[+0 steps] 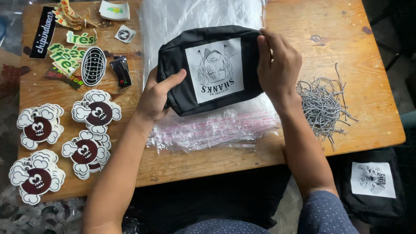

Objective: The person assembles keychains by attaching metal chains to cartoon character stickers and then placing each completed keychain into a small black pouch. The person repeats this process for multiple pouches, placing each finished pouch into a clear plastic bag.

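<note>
— What's the biggest thing I'm looking at from here?

— The wooden surface, and on it a stack of clear plastic bags with red seal strips along the near edge. I've got the black pouch held just over that stack, a white printed patch on its upper face

— How will it handle?

— Soft and light, I'd judge. It's fabric, it sags a bit at the corners, and it looks close to empty. Not fragile. The cloth should give decent grip; the bags beneath look slippery

— Where are you holding it?

— By the two short ends. My left hand cups the near-left corner, thumb laid across the top, fingers tucked underneath. My right hand wraps the right end, fingers curled over the far edge. Both are closed on the pouch. The ends seem the sensible place, since the middle would fold

— And the small stuff?

— Stacks of cartoon stickers at the left, assorted stickers above them, and a tangle of speckled cords to the right
</note>
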